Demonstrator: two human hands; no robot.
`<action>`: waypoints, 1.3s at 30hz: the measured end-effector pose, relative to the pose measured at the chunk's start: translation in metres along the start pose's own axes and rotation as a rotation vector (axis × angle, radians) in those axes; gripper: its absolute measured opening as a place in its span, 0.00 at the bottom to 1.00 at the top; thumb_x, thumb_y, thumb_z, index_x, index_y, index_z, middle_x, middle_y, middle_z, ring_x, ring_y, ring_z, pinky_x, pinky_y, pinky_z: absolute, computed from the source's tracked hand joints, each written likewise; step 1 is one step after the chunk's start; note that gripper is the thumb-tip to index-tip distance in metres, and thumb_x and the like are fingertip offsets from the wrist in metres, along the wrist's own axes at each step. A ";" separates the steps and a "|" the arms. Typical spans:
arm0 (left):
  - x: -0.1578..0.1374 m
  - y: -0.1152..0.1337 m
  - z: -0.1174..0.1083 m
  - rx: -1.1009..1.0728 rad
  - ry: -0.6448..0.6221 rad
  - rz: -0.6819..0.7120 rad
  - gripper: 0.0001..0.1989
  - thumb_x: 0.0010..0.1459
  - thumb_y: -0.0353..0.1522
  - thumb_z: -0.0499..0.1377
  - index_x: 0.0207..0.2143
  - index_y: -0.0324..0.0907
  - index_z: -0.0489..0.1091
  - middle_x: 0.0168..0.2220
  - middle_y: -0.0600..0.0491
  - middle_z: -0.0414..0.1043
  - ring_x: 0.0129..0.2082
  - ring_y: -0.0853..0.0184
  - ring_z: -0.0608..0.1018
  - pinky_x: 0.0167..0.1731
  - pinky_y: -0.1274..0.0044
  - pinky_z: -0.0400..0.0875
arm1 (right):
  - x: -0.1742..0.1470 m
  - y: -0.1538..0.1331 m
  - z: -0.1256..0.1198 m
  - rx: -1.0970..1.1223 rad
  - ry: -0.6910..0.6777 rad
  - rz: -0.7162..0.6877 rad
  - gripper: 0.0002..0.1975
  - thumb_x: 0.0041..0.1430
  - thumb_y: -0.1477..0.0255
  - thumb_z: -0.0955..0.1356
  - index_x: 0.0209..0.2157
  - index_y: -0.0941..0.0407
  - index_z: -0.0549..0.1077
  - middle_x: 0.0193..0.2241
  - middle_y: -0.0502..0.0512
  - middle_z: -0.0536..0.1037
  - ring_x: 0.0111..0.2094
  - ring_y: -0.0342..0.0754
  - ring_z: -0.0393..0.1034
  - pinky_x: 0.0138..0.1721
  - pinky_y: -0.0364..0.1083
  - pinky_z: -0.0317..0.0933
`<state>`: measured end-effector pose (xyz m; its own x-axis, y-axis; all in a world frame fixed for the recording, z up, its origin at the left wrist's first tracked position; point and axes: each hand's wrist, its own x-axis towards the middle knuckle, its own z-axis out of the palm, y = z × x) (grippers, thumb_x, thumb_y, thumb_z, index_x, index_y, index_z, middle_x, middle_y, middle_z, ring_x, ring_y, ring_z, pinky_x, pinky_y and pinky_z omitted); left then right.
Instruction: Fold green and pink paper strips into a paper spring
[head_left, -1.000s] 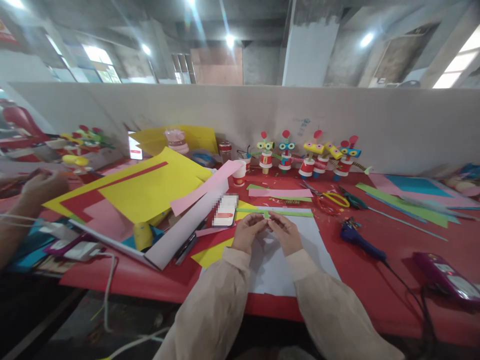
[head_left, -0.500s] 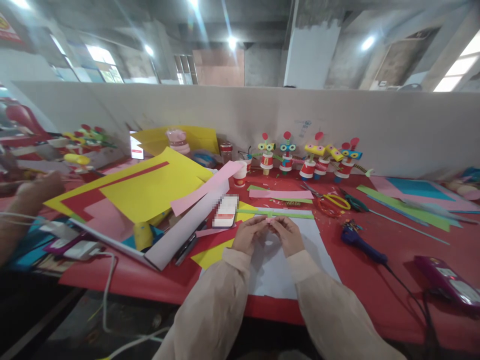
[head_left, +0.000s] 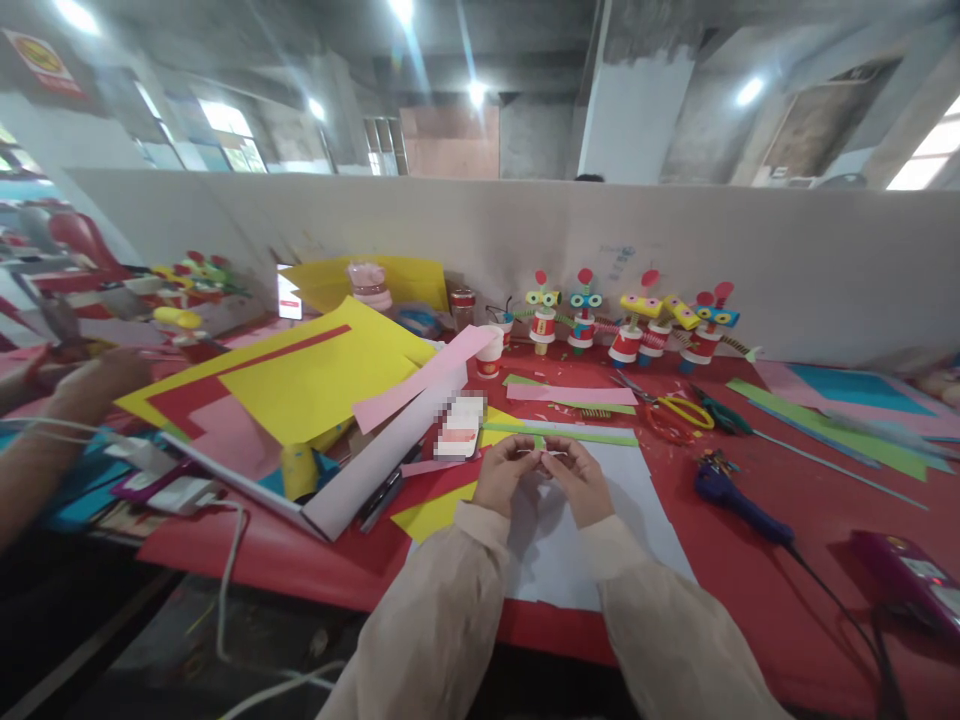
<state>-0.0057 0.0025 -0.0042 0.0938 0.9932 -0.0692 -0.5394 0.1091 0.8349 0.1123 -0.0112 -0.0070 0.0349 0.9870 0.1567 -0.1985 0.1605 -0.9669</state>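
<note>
My left hand (head_left: 504,478) and my right hand (head_left: 583,480) meet over a white sheet (head_left: 566,560). Thumb and fingertips of both are closed, pinching a narrow green paper strip (head_left: 609,437) where a short green piece stands up between them. The strip's ends run out to either side behind the fingers. A small pink bit seen there earlier is mostly hidden by my fingertips. Just left of my left hand lies a phone (head_left: 459,428), its screen partly blurred out.
Paper-cup figures (head_left: 585,322) stand along the back wall. Scissors (head_left: 682,410), pliers (head_left: 720,405) and a blue glue gun (head_left: 742,505) lie to the right. Yellow paper sheets (head_left: 330,375) and a white roll (head_left: 375,470) cover the left. A co-worker's hands (head_left: 97,385) are at far left.
The view has turned slightly left, so everything sits further right. My fingertips have shifted on the green strip; the pink bit between them shows less. The co-worker's hand has come further into view.
</note>
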 end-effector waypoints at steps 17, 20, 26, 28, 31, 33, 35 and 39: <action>-0.002 0.001 0.002 0.077 -0.045 0.093 0.11 0.34 0.29 0.68 0.24 0.37 0.72 0.20 0.54 0.70 0.22 0.71 0.70 0.29 0.76 0.65 | 0.001 0.002 -0.001 -0.020 0.036 -0.064 0.09 0.44 0.67 0.72 0.29 0.56 0.74 0.22 0.49 0.75 0.22 0.42 0.65 0.26 0.43 0.61; -0.002 0.000 0.003 0.075 -0.052 0.107 0.12 0.34 0.30 0.69 0.24 0.37 0.72 0.21 0.54 0.71 0.22 0.71 0.71 0.29 0.76 0.65 | 0.002 0.003 -0.001 -0.008 0.060 -0.059 0.09 0.44 0.67 0.72 0.29 0.56 0.74 0.21 0.48 0.75 0.22 0.42 0.65 0.27 0.43 0.61; 0.001 -0.002 0.002 0.083 -0.111 0.083 0.18 0.36 0.31 0.69 0.34 0.37 0.75 0.27 0.51 0.74 0.27 0.70 0.72 0.33 0.75 0.66 | 0.003 0.001 0.000 -0.058 0.095 -0.094 0.11 0.44 0.66 0.71 0.31 0.56 0.74 0.24 0.50 0.75 0.23 0.43 0.65 0.27 0.44 0.61; 0.001 -0.003 0.002 0.084 -0.126 0.072 0.20 0.36 0.31 0.69 0.36 0.38 0.76 0.28 0.51 0.74 0.29 0.69 0.73 0.36 0.75 0.65 | 0.002 0.000 0.001 -0.073 0.095 -0.112 0.12 0.45 0.64 0.71 0.32 0.56 0.74 0.24 0.50 0.76 0.23 0.43 0.66 0.27 0.44 0.61; 0.001 -0.002 0.001 0.070 -0.120 0.068 0.18 0.36 0.32 0.69 0.34 0.39 0.76 0.29 0.51 0.74 0.31 0.68 0.73 0.38 0.74 0.65 | 0.001 -0.001 0.001 -0.072 0.074 -0.133 0.13 0.46 0.63 0.71 0.32 0.56 0.74 0.25 0.51 0.76 0.25 0.44 0.67 0.29 0.45 0.63; 0.000 0.000 0.001 0.066 -0.107 0.070 0.17 0.36 0.31 0.69 0.33 0.39 0.76 0.30 0.51 0.75 0.30 0.69 0.73 0.39 0.74 0.65 | 0.000 -0.002 0.001 -0.047 0.049 -0.149 0.13 0.46 0.64 0.71 0.33 0.56 0.74 0.27 0.53 0.76 0.28 0.45 0.69 0.32 0.46 0.64; 0.000 0.001 0.002 0.063 -0.108 0.057 0.17 0.35 0.31 0.69 0.33 0.39 0.76 0.31 0.51 0.75 0.30 0.69 0.73 0.38 0.74 0.66 | 0.000 -0.002 0.000 -0.035 0.036 -0.165 0.12 0.45 0.64 0.71 0.32 0.55 0.74 0.29 0.53 0.76 0.30 0.46 0.69 0.33 0.46 0.65; -0.001 0.002 0.002 0.045 -0.145 0.018 0.16 0.35 0.31 0.69 0.30 0.38 0.76 0.30 0.51 0.75 0.31 0.68 0.74 0.39 0.74 0.67 | 0.001 -0.003 0.000 -0.041 0.031 -0.174 0.12 0.45 0.65 0.71 0.32 0.54 0.72 0.27 0.51 0.74 0.28 0.45 0.68 0.31 0.45 0.65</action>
<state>-0.0054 0.0018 -0.0016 0.2059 0.9783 0.0228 -0.5047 0.0862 0.8590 0.1123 -0.0111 -0.0044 0.0954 0.9436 0.3170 -0.1472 0.3283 -0.9330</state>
